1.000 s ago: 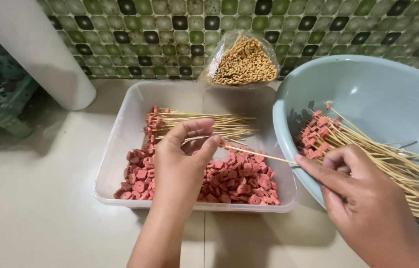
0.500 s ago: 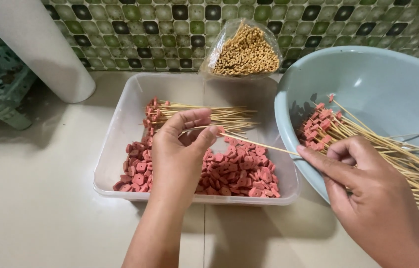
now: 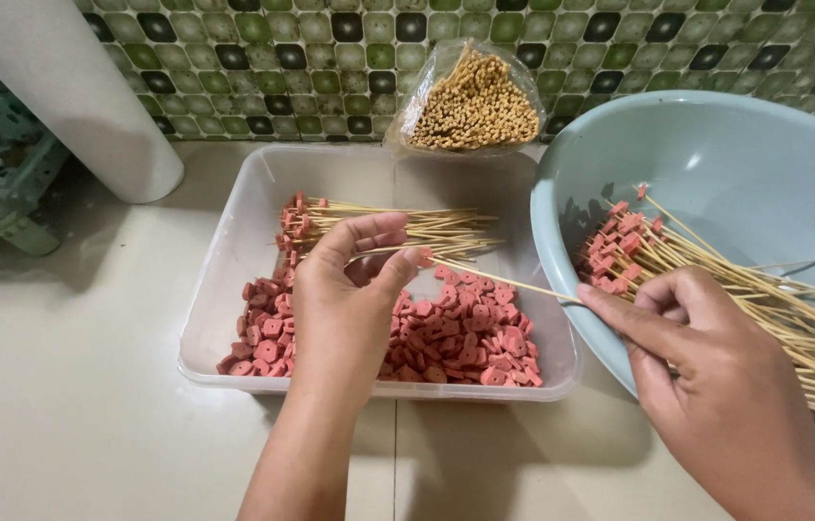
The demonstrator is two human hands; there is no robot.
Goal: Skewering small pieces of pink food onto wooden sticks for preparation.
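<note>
**skewer_fan:** head view, the only one here. The left hand [image 3: 350, 289] is up over the clear plastic tub [image 3: 234, 251], thumb and forefinger pressed together on a red sausage piece [image 3: 424, 257] sitting at the tip of a bamboo skewer [image 3: 504, 280]. The right hand [image 3: 716, 386] has the other end, fingertips pinched on the stick right by the rim of the pale blue basin [image 3: 716, 145]

**tilewatcher:** so the stick spans the gap between the two containers?

**skewer_fan:** yep, it runs from about the middle of the frame out toward 3 o'clock, tilted a little downward. Loose sausage pieces [image 3: 465, 338] are heaped in the near half of the tub, just below the left hand, and a bundle of loaded skewers [image 3: 398, 224] lies across the far half, meat ends pointing to 9 o'clock

**tilewatcher:** and in the basin?

**skewer_fan:** another pile of finished skewers [image 3: 764, 289], meat ends toward the tub, sticks fanning off toward 4 o'clock under the right hand (can't tell if the palm is actually touching them). At 12 o'clock a clear bag of bare sticks [image 3: 475, 101] leans on the green mosaic tile wall [image 3: 234, 58]. A white pipe [image 3: 60, 87] stands at 10 o'clock, with a teal plastic crate [image 3: 2, 174] beside it at 9
</note>
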